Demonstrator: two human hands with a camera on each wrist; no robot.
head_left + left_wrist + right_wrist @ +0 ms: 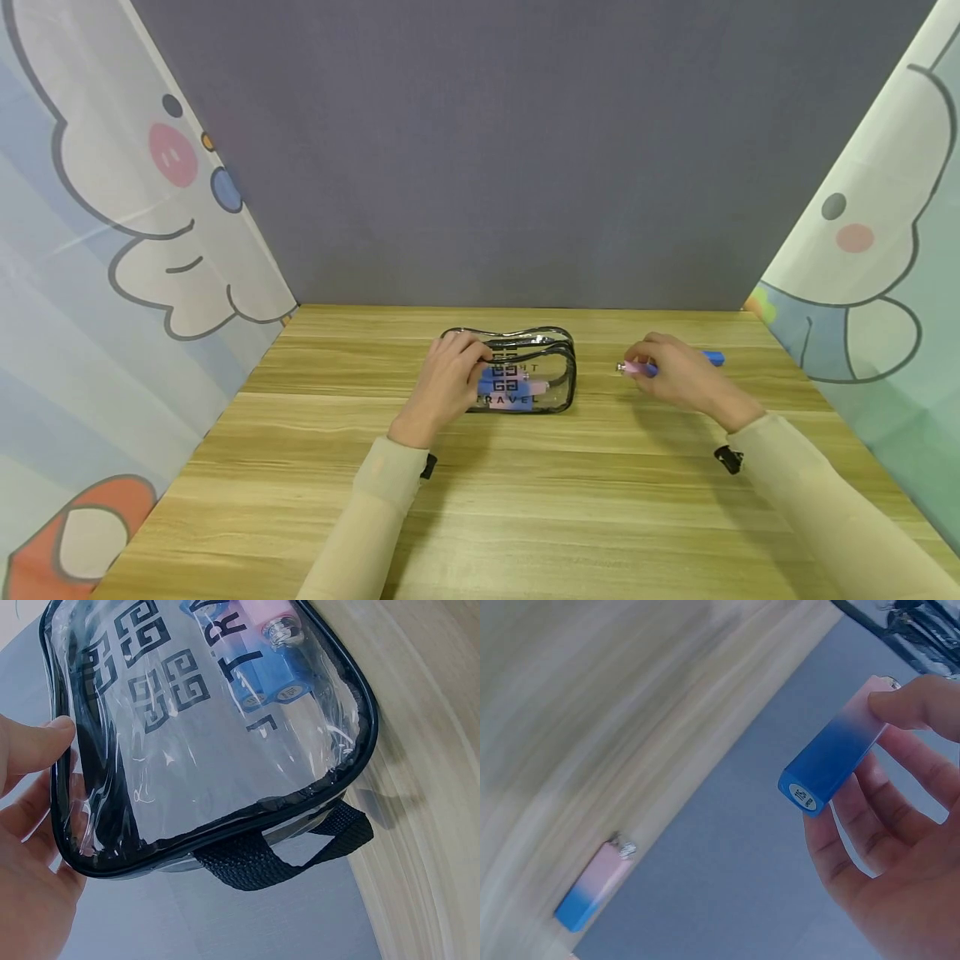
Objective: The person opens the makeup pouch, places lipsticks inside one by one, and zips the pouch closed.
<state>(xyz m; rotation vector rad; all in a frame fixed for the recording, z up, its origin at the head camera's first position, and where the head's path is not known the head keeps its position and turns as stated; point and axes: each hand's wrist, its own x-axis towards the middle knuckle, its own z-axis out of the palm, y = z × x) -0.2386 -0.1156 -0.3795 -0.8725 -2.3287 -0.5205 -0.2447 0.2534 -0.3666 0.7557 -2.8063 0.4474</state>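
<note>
One slim, square-sided pink-to-blue stick w/ a shiny silvery end point(832, 754) is in your R hand point(675, 375), off to the R of the bag & apart from it. Your R thumb & fingers pinch it near the pink end. Colour fades smoothly, pale pink at the silvery end to strong blue at the other; surface looks smooth, edges slightly rounded. Blue end carries a round white label point(803, 796) w/ dark print, too small to read for sure. Silvery end's partly behind your thumb in the R wrist view; in the head view it points toward the bag.

Your L hand point(448, 371) has thumb & fingers closed on the edge of a clear plastic bag w/ black piping point(187, 772), which sits upright on the light wood-grain table point(525, 517). Bag has black lettering (incl. "TRAVEL"), a black geometric logo & a black woven strap point(259, 862) at one end. Inside, more pink-and-blue sticks point(274, 664) lie near the btm; can't tell exact no. Another pink-to-blue stick point(594, 886) w/ a silvery end lies on the table, near your R hand.
</note>
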